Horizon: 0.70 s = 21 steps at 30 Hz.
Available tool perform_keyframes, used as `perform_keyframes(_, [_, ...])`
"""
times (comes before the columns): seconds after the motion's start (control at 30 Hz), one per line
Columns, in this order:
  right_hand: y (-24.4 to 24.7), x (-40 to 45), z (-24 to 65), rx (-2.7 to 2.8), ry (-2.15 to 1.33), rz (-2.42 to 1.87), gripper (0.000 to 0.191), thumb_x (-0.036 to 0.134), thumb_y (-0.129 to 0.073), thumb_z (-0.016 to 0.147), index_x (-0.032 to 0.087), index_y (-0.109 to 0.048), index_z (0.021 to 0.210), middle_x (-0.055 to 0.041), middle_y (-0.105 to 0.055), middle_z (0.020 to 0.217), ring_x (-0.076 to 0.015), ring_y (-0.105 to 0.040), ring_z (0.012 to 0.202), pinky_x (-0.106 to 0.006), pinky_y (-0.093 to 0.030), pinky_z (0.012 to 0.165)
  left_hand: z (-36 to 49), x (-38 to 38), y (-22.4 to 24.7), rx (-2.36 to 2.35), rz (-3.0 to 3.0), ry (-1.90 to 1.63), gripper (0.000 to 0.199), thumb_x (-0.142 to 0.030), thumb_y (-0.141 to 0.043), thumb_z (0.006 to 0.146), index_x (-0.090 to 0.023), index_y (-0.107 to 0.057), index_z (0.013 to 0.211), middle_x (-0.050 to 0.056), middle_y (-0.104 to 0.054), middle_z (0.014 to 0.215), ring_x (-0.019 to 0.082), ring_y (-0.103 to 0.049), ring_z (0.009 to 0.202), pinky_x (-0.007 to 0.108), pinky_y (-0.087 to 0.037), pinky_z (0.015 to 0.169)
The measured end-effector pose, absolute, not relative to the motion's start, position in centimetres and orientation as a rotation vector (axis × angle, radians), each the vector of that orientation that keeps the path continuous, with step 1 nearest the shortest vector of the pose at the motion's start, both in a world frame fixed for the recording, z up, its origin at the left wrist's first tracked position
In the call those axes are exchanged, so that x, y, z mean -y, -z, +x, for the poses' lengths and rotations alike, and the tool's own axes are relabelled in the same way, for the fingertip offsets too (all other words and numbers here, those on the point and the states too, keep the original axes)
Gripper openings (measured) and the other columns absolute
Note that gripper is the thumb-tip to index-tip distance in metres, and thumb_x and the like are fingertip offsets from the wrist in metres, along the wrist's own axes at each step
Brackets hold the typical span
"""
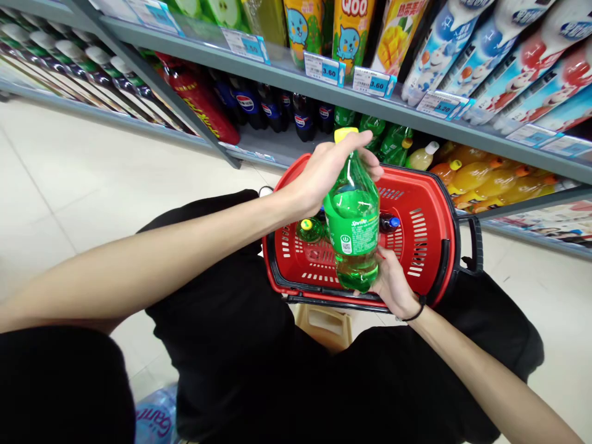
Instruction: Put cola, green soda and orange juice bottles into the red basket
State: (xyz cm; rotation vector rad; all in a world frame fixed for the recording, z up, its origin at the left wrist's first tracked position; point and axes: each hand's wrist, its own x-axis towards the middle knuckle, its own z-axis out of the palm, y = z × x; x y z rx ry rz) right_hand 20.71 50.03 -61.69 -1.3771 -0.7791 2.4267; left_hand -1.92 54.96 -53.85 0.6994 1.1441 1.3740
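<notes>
From the head view, a pale, glossy tiled floor (46,185) ran beneath grey metal shelves (272,139) with blue-and-white price labels (324,69) along their edge. Dark cola bottles with blue labels (303,117) stood on the lower level. A red plastic basket with slotted walls and black handles (437,213) sat at the person's knees, near a beige plastic stool (324,324). Above the basket was a green, clear plastic Sprite bottle with a yellow cap (354,228), tilted. The left hand (335,163) curved loosely, partly open, around its neck; the right hand (393,280) cupped its lower end, fingers partly hidden.
</notes>
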Motion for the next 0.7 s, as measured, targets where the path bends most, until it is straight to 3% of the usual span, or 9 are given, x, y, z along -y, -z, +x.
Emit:
perform_keyframes(0.1, [61.4, -50.1, 20.7, 0.821, -2.412, -1.339, 0.05, 0.067, -0.058, 0.092, 0.023, -0.063, 0.116, -0.0057, -0.075, 0.104, -0.0225, -0.066, 0.074, -0.028, -0.049, 0.046, -2.8, -55.6, 53.8, -1.202, 0.548, -1.408, 0.045, -0.061, -0.073, 0.093, -0.019, -0.071, 0.077, 0.009, -0.08, 0.084, 0.02, -0.079, 0.082, 0.029, -0.063, 0.076])
perform_keyframes(0.2, [61.5, -50.1, 20.8, 0.803, -2.37, -1.332, 0.054, 0.072, -0.062, 0.09, 0.023, -0.066, 0.113, -0.0041, -0.074, 0.093, -0.0176, -0.06, 0.065, -0.023, -0.038, 0.042, -3.6, -55.9, 53.6, -1.243, 0.449, -1.406, 0.043, -0.059, -0.074, 0.093, -0.02, -0.069, 0.077, 0.007, -0.08, 0.085, 0.019, -0.079, 0.084, 0.028, -0.063, 0.076])
perform_keyframes(0.47, [61.7, -50.5, 21.4, 0.75, -2.266, -1.315, 0.059, 0.078, -0.075, 0.079, 0.023, -0.07, 0.099, 0.0003, -0.068, 0.075, -0.012, -0.048, 0.052, -0.024, -0.039, 0.043, -4.5, -56.1, 52.9, -1.189, 0.296, -1.468, 0.034, -0.05, -0.07, 0.098, -0.024, -0.064, 0.078, 0.004, -0.078, 0.088, 0.017, -0.072, 0.077, 0.032, -0.06, 0.078])
perform_keyframes(0.6, [61.9, -50.9, 21.7, 0.646, -2.378, -1.332, 0.062, 0.081, -0.066, 0.084, 0.022, -0.069, 0.104, 0.0024, -0.07, 0.077, -0.005, -0.028, 0.038, -0.025, -0.032, 0.04, -4.5, -56.0, 52.9, -1.201, 0.289, -1.44, 0.036, -0.045, -0.058, 0.106, -0.022, -0.064, 0.08, 0.004, -0.076, 0.086, 0.014, -0.069, 0.072, 0.03, -0.058, 0.075])
perform_keyframes(0.7, [62.4, -50.9, 22.5, 0.578, -2.552, -1.214, 0.07, 0.086, -0.056, 0.085, 0.019, -0.07, 0.104, 0.0002, -0.07, 0.074, -0.0026, -0.018, 0.035, -0.026, -0.032, 0.04, -4.5, -56.0, 53.2, -1.168, 0.456, -1.464, 0.035, -0.046, -0.067, 0.101, -0.021, -0.064, 0.077, 0.005, -0.077, 0.093, 0.016, -0.07, 0.076, 0.033, -0.059, 0.078])
